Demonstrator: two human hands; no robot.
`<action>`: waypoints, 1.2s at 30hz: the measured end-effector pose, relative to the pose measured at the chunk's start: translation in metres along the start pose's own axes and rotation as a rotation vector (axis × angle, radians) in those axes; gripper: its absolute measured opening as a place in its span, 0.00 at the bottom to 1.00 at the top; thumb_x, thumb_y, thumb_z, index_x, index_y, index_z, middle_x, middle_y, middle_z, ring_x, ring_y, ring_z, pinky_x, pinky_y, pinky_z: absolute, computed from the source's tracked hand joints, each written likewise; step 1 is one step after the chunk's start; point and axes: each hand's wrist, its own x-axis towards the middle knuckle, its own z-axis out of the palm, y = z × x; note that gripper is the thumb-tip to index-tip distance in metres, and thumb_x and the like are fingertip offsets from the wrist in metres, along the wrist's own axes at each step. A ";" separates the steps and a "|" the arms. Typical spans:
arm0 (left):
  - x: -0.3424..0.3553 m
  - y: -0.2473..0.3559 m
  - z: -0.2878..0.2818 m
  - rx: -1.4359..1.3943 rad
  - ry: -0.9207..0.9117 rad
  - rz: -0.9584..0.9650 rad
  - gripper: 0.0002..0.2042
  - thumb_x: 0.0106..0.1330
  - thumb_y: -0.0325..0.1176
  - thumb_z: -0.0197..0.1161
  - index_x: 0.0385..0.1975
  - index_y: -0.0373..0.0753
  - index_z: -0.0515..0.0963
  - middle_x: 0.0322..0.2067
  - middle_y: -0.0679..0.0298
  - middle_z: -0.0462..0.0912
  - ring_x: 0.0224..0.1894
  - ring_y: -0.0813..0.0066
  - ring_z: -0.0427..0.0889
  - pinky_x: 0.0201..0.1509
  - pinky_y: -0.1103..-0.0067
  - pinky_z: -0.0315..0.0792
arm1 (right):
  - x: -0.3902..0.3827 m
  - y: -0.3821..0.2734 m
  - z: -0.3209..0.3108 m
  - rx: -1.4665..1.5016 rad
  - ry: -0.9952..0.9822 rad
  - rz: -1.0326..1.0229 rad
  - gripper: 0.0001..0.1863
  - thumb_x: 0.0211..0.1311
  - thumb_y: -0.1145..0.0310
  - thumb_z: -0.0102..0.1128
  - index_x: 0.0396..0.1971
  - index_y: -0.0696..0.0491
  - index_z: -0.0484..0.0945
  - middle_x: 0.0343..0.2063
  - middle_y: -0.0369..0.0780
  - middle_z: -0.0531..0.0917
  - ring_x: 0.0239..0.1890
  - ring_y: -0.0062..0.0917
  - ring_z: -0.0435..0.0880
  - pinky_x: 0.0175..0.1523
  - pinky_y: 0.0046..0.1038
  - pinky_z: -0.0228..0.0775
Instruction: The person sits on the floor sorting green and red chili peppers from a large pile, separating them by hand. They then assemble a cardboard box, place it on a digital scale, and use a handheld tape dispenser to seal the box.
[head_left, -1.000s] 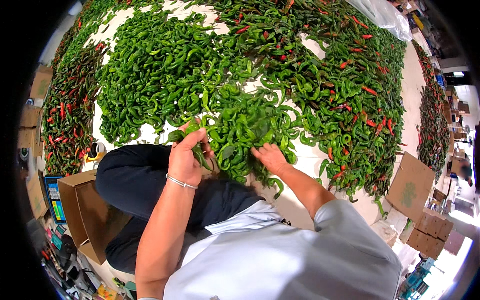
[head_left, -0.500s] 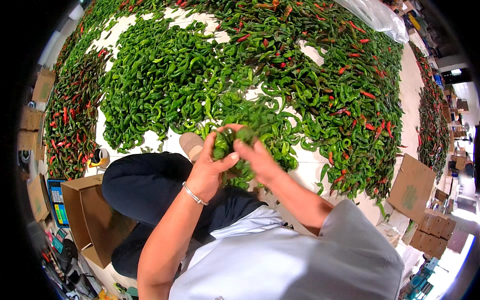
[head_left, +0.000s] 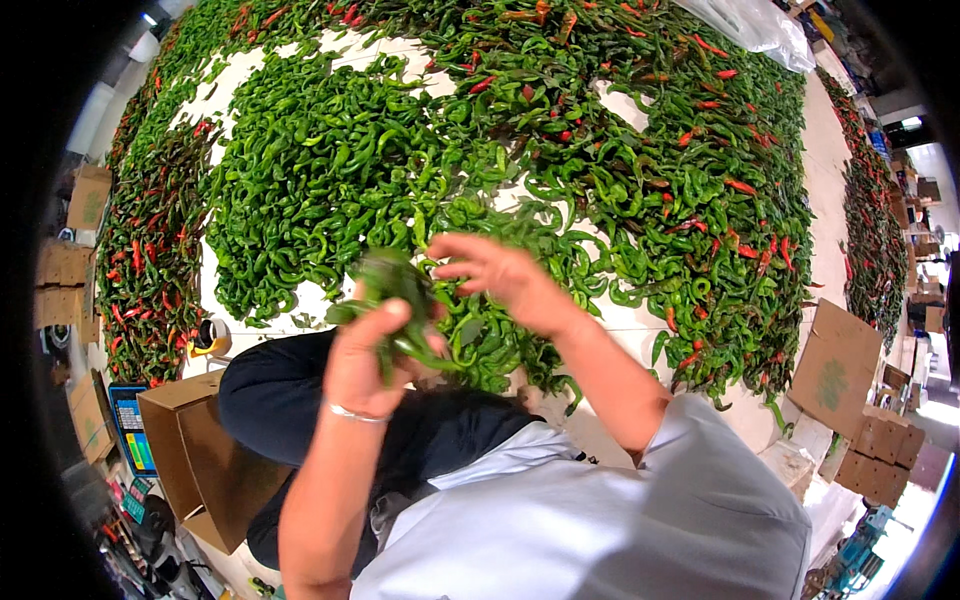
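Note:
My left hand (head_left: 364, 352), with a metal bangle at the wrist, grips a bunch of green peppers (head_left: 386, 280), blurred by motion. To its right my right hand (head_left: 480, 275) is raised with fingers apart and nothing visible in them, above a loose pile of green peppers (head_left: 485, 345) in front of my crossed legs. A broad spread of bright green peppers (head_left: 320, 170) lies beyond on the pale floor, and darker green peppers mixed with red ones (head_left: 690, 180) cover the right side.
An open cardboard box (head_left: 168, 428) is left of my knee, beside a blue keypad device (head_left: 134, 430) and a yellow-and-white round object (head_left: 210, 337). A cardboard sheet (head_left: 830, 370) lies at right, with crumpled clear plastic (head_left: 780, 40) at top right and red-flecked pepper strips (head_left: 140, 260) far left.
My hands came together on the peppers half a second ago. Now they are apart: my left has moved left with the bunch, my right has lifted away with fingers spread.

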 end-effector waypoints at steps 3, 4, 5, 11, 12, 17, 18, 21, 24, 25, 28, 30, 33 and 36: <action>0.004 0.087 -0.032 0.082 0.053 0.328 0.18 0.55 0.27 0.60 0.47 0.35 0.68 0.40 0.53 0.75 0.36 0.68 0.78 0.30 0.81 0.79 | 0.003 0.027 -0.065 -0.078 0.512 0.199 0.23 0.59 0.55 0.54 0.50 0.53 0.71 0.43 0.42 0.79 0.43 0.30 0.78 0.46 0.28 0.71; 0.001 0.139 -0.057 0.217 0.076 0.457 0.16 0.57 0.28 0.59 0.46 0.35 0.69 0.41 0.52 0.74 0.36 0.70 0.77 0.35 0.81 0.78 | -0.004 0.053 -0.096 -0.266 0.659 0.279 0.20 0.58 0.58 0.55 0.47 0.54 0.73 0.41 0.42 0.80 0.42 0.30 0.79 0.47 0.28 0.70; -0.005 0.213 -0.104 0.219 -0.055 0.516 0.19 0.61 0.29 0.56 0.51 0.33 0.65 0.48 0.49 0.71 0.42 0.63 0.77 0.46 0.76 0.77 | -0.008 0.077 -0.118 -0.442 0.786 0.351 0.18 0.57 0.61 0.56 0.44 0.55 0.75 0.39 0.43 0.81 0.41 0.30 0.80 0.48 0.28 0.70; -0.102 0.433 -0.277 -0.283 0.560 0.663 0.29 0.56 0.26 0.62 0.58 0.32 0.57 0.59 0.49 0.60 0.62 0.55 0.58 0.58 0.63 0.68 | -0.020 0.148 -0.152 -1.002 0.657 0.540 0.16 0.53 0.68 0.57 0.44 0.52 0.75 0.38 0.46 0.79 0.40 0.38 0.78 0.47 0.33 0.69; -0.099 0.423 -0.283 -0.208 0.568 0.690 0.26 0.58 0.25 0.59 0.57 0.32 0.60 0.59 0.50 0.61 0.59 0.56 0.62 0.57 0.64 0.69 | -0.021 0.154 -0.150 -1.127 0.622 0.569 0.17 0.53 0.68 0.57 0.45 0.51 0.74 0.40 0.47 0.78 0.42 0.39 0.77 0.48 0.35 0.69; -0.051 0.269 -0.183 0.250 -0.334 0.257 0.21 0.68 0.31 0.45 0.61 0.37 0.57 0.59 0.57 0.63 0.58 0.66 0.66 0.55 0.74 0.69 | -0.016 0.181 -0.148 -1.372 0.475 0.779 0.17 0.51 0.70 0.57 0.43 0.50 0.74 0.42 0.48 0.77 0.44 0.42 0.76 0.46 0.40 0.70; -0.043 0.229 -0.149 0.240 -0.101 0.388 0.20 0.68 0.31 0.45 0.59 0.36 0.59 0.57 0.57 0.66 0.55 0.67 0.70 0.52 0.75 0.70 | -0.016 0.182 -0.156 -1.355 0.475 0.749 0.15 0.49 0.71 0.57 0.40 0.51 0.75 0.35 0.48 0.78 0.40 0.44 0.77 0.44 0.41 0.70; -0.034 0.166 -0.082 0.297 0.011 0.507 0.18 0.67 0.32 0.46 0.56 0.33 0.63 0.49 0.58 0.74 0.48 0.69 0.74 0.50 0.76 0.69 | -0.021 0.189 -0.187 -1.209 0.569 0.397 0.10 0.47 0.72 0.59 0.33 0.53 0.75 0.25 0.45 0.80 0.30 0.37 0.80 0.36 0.36 0.73; -0.039 0.144 -0.061 0.501 0.177 0.609 0.17 0.66 0.32 0.49 0.52 0.34 0.66 0.42 0.59 0.77 0.44 0.71 0.76 0.47 0.78 0.69 | 0.006 0.135 -0.166 -0.338 0.719 0.455 0.08 0.47 0.72 0.61 0.29 0.56 0.75 0.19 0.36 0.76 0.21 0.17 0.74 0.28 0.22 0.69; -0.035 0.138 -0.058 0.573 0.187 0.621 0.17 0.65 0.32 0.50 0.52 0.34 0.67 0.42 0.59 0.78 0.43 0.72 0.77 0.46 0.79 0.69 | 0.002 0.133 -0.166 -0.520 0.652 0.453 0.08 0.47 0.72 0.61 0.29 0.56 0.75 0.19 0.37 0.77 0.21 0.19 0.75 0.29 0.23 0.69; -0.019 0.115 -0.045 0.681 0.302 0.589 0.13 0.63 0.31 0.53 0.46 0.34 0.72 0.37 0.61 0.79 0.40 0.75 0.78 0.43 0.82 0.69 | -0.009 0.155 -0.158 -1.054 0.460 0.500 0.09 0.47 0.71 0.62 0.29 0.56 0.76 0.24 0.43 0.79 0.27 0.29 0.78 0.35 0.28 0.71; -0.006 0.101 -0.048 0.760 0.295 0.468 0.12 0.63 0.30 0.52 0.45 0.35 0.73 0.36 0.63 0.80 0.39 0.78 0.77 0.42 0.84 0.68 | -0.022 0.177 -0.149 -1.285 0.345 0.589 0.13 0.46 0.69 0.63 0.32 0.58 0.75 0.27 0.45 0.80 0.31 0.33 0.80 0.38 0.30 0.71; 0.003 0.099 -0.032 0.793 0.197 0.488 0.13 0.64 0.33 0.53 0.46 0.37 0.72 0.37 0.65 0.79 0.39 0.80 0.77 0.43 0.83 0.68 | -0.042 0.203 -0.168 -1.123 0.382 0.547 0.15 0.48 0.66 0.63 0.35 0.58 0.76 0.29 0.46 0.80 0.28 0.35 0.80 0.35 0.33 0.72; -0.004 0.100 -0.050 0.728 0.306 0.453 0.13 0.61 0.34 0.55 0.43 0.36 0.75 0.35 0.65 0.80 0.37 0.81 0.76 0.40 0.85 0.67 | -0.013 0.159 -0.148 -0.518 0.544 0.710 0.18 0.51 0.65 0.64 0.40 0.59 0.75 0.24 0.40 0.78 0.19 0.21 0.75 0.22 0.26 0.67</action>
